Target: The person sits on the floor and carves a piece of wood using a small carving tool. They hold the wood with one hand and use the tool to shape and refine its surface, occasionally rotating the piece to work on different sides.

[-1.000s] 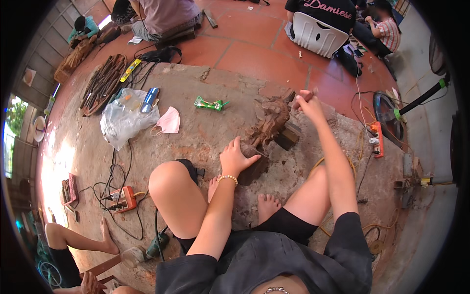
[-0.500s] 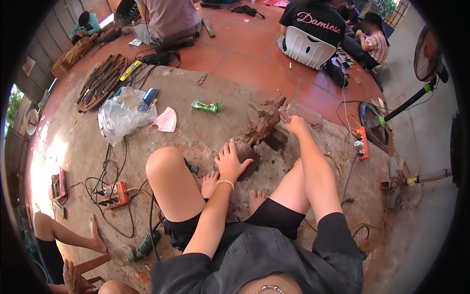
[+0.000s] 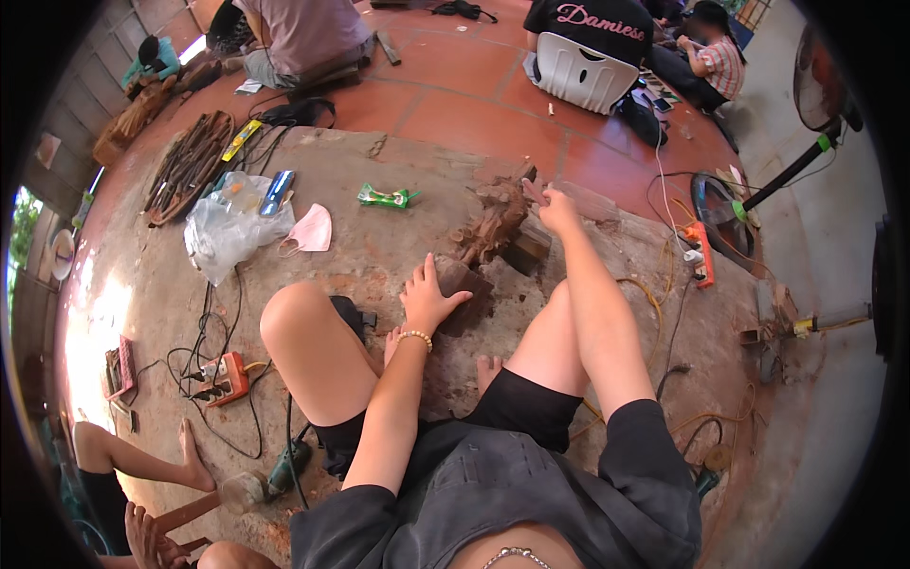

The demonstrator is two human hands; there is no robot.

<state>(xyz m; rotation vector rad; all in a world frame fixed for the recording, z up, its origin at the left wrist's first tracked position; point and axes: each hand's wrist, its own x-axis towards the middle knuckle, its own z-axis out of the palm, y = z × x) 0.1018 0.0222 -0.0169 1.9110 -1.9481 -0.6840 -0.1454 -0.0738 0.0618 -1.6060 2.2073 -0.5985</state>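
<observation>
Your left hand (image 3: 428, 299), spread without gripping, rests at the near end of the brown carved wooden figure (image 3: 497, 223) by the far edge of the grey concrete floor (image 3: 374, 239), so the figure could shift, making the thin reddish-brown stick (image 3: 535, 192) gripped in your right hand (image 3: 558, 211) slip.

Head-worn fisheye sat above and short of the carved wooden piece (image 3: 498, 220), looked forward and down over it, fairly near, caught floor (image 3: 379, 237) on all sides of it.
</observation>
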